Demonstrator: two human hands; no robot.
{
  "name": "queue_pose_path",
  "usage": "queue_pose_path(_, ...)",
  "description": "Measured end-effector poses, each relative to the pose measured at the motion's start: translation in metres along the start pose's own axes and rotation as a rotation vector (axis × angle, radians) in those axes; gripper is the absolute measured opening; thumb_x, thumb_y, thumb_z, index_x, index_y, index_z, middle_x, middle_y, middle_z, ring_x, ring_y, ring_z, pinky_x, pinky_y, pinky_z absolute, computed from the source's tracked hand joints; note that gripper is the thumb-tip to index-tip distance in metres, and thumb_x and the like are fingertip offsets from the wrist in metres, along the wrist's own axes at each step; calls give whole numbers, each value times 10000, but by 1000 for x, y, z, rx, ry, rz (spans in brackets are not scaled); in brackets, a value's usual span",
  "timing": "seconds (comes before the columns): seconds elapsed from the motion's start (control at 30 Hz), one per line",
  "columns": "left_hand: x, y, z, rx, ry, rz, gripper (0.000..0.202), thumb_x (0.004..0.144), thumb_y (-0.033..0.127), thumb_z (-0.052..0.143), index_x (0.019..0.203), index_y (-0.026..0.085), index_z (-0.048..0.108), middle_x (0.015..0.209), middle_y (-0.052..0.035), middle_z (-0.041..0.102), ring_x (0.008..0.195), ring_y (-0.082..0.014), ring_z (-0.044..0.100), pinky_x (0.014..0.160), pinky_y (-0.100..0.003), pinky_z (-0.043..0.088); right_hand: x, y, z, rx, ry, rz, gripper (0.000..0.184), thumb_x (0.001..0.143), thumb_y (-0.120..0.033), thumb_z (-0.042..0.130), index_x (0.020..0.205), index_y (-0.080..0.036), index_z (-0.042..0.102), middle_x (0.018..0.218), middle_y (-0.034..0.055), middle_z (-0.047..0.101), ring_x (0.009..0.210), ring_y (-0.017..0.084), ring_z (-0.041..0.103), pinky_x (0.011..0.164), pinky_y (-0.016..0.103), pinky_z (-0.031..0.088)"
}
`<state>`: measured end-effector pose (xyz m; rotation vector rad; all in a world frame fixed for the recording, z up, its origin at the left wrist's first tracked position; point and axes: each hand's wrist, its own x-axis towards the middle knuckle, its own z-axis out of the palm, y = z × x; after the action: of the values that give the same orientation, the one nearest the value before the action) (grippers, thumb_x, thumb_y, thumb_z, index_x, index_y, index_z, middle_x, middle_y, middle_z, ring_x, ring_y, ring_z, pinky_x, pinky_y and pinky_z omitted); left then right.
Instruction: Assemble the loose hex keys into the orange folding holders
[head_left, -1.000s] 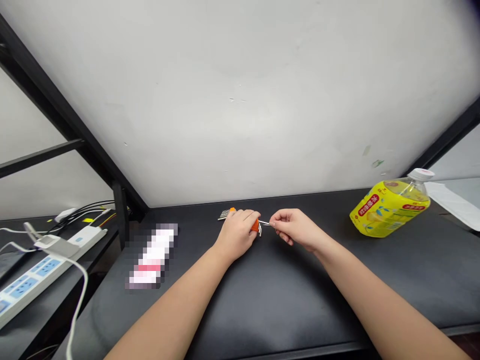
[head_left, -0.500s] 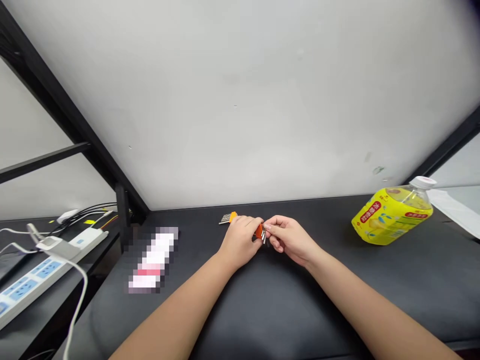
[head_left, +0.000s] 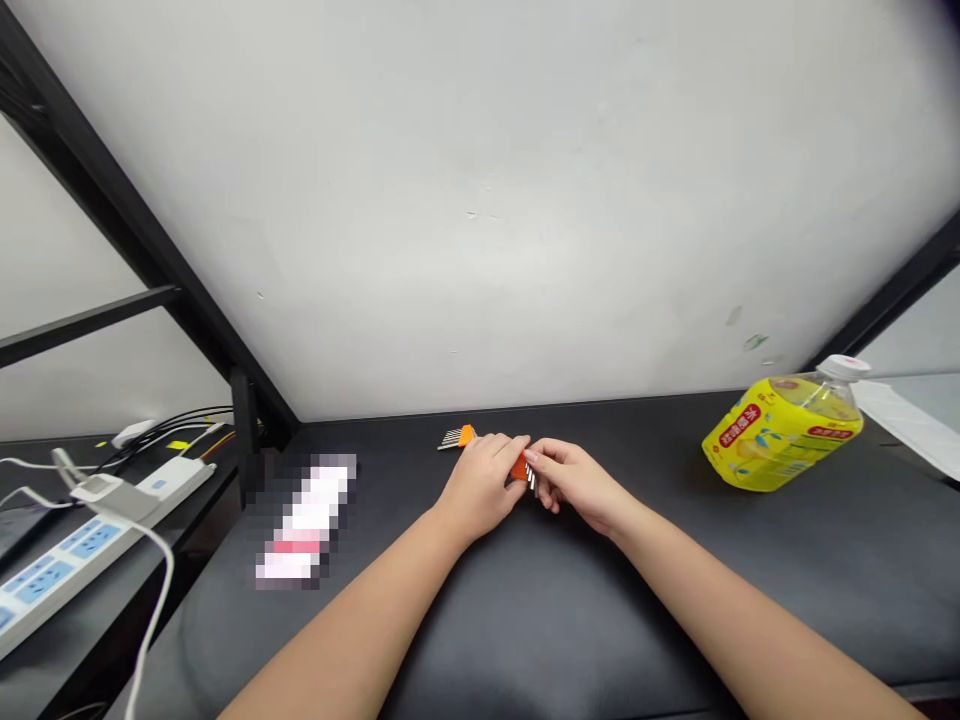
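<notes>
Left hand (head_left: 480, 488) is firmly gripping orange holder (head_left: 467, 434), frame centre | right hand (head_left: 581, 483) is touching metal keys (head_left: 532, 478), pinch unclear | apparently adjusting keys; next move is calling for steady bracing

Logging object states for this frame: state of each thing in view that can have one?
Orange holder: gripped, partly covered; metal rods stick out at both ends
Left hand: closed over the orange holder
Right hand: fingers bent, at the holder's right end; grip unclear
Yellow-labelled bottle: white cap on
White adapter: on the power strip, cable attached
</notes>
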<state>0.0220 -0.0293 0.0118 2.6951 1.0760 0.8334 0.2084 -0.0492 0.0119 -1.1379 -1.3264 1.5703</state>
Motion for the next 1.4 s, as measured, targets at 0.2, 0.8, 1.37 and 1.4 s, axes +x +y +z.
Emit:
queue_pose_path(0.2, 0, -5, 0, 52, -60, -71, 657, 871, 101, 604, 1489, 152, 388, 1180, -108, 661, 1078, -260, 602, 988, -446, 519, -2, -7, -19, -410, 0, -50, 278, 938, -446, 588, 971, -188, 686, 776, 15, 635, 606, 127, 576, 572, 250, 449)
queue_pose_path(0.8, 0, -12, 0, -41, -19, -70, 495, 812, 2, 578, 1257, 218, 568, 1287, -80, 603, 1191, -240, 571, 1056, -429, 510, 5, -1, -40, -1329, 123, -189, 244, 913, -119, 527, 884, -212, 751, 1011, 71, 656, 964, 211, 596, 832, 313, 427)
queue_pose_path(1.37, -1, -18, 4, -9, 12, -15, 595, 825, 0, 557, 1373, 230, 539, 1268, -101, 624, 1191, -256, 585, 1046, -481, 518, 12, 1, -34, -1362, 133, -200, 235, 943, -128, 510, 878, -198, 725, 997, 78, 667, 946, 204, 603, 799, 306, 404)
queue_pose_path(1.4, -2, -18, 4, -9, 13, -14, 592, 827, 2, 558, 1374, 227, 538, 1262, -102, 623, 1186, -255, 585, 1043, -479, 519, 12, 1, -33, -1358, 139, -209, 231, 944, -128, 509, 878, -199, 719, 995, 75, 666, 947, 202, 604, 798, 306, 403)
